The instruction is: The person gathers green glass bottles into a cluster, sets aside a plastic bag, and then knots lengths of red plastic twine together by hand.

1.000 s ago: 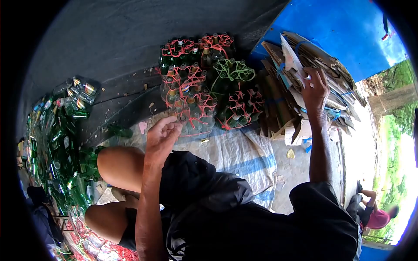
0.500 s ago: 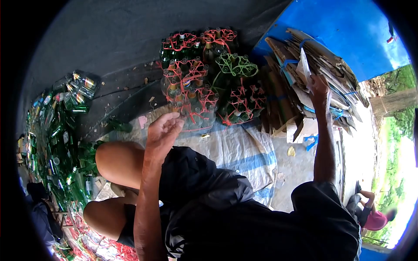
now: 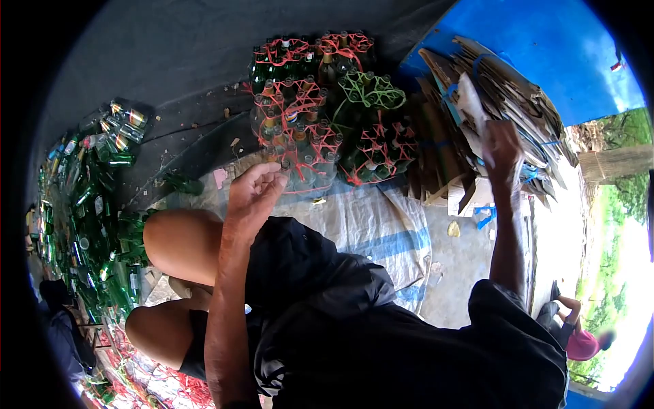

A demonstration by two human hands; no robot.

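Note:
My left hand is raised above my knee, its fingers curled in; whether something small is pinched there is hidden. Just beyond its fingertips, in this view, stands a bundle of clear glass bottles tied at the necks with red plastic string. My right hand is stretched out to the right, closed, slightly blurred. From it a pale, translucent piece of plastic sticks up, and it appears to be in my grip. Behind that hand is a stack of flattened cardboard bound with blue straps.
More bottle bundles, one tied with green string, stand at the back. Loose green bottles are heaped at left. A white-and-blue tarp covers the floor. Red string lies at lower left. A person in a pink top sits far right.
The view has shifted a little, so the bundles sit slightly higher. The piece of plastic by my right hand has tilted a little leftward. My left hand keeps nearly the same pose.

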